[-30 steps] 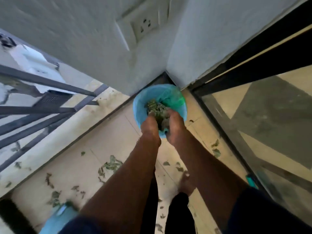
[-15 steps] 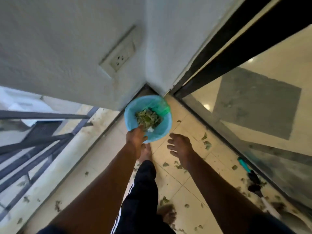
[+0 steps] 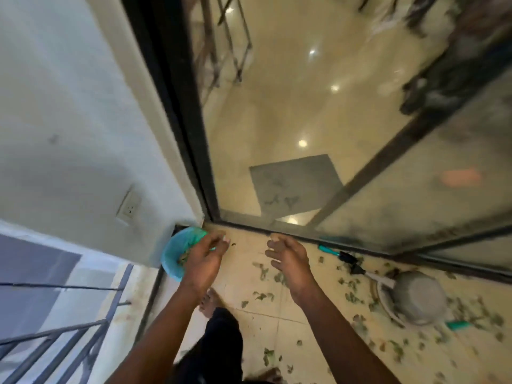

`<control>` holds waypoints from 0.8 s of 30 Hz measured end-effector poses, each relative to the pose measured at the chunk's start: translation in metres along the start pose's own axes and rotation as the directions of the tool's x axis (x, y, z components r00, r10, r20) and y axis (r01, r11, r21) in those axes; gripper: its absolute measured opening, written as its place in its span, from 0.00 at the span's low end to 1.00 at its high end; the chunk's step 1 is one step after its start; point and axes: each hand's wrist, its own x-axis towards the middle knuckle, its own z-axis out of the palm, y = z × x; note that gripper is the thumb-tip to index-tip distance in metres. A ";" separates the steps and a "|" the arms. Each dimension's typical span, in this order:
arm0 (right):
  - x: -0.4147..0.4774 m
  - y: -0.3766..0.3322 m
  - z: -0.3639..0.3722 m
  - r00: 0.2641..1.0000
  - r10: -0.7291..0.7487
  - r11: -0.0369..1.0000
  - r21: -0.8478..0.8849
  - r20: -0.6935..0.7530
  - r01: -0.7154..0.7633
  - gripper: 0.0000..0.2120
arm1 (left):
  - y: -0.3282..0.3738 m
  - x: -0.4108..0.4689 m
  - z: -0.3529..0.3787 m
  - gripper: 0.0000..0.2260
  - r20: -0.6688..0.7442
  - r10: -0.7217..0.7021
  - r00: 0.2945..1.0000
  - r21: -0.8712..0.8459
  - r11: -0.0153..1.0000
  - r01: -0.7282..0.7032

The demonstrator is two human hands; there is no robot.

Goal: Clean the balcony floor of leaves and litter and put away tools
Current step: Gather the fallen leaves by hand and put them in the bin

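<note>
A small bin lined with a blue bag [image 3: 174, 253] stands in the corner of the balcony, with leaves inside it. My left hand [image 3: 203, 259] hangs in front of the bin with loosely curled fingers and holds nothing. My right hand [image 3: 288, 259] is beside it, apart from the bin, fingers relaxed and empty. Several green leaves [image 3: 266, 296] lie scattered over the beige floor tiles. A hand tool with a teal handle [image 3: 336, 253] lies by the glass door track.
A grey upturned pot [image 3: 418, 297] sits on the floor at the right, a small teal object [image 3: 458, 325] beside it. The sliding glass door [image 3: 332, 134] runs along the far side. A metal railing [image 3: 55, 339] bounds the left. My bare foot [image 3: 209, 302] stands near the bin.
Both hands have come up out of the bin, leaving the leaves in it. The view has swung up and right, showing the door, the pot and more littered floor.
</note>
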 end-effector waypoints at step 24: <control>-0.170 0.038 -0.414 0.584 -0.345 0.872 -0.481 -0.735 -0.091 0.37 | 0.143 -0.118 0.411 0.44 0.956 0.183 0.232 0.207 0.145 -0.968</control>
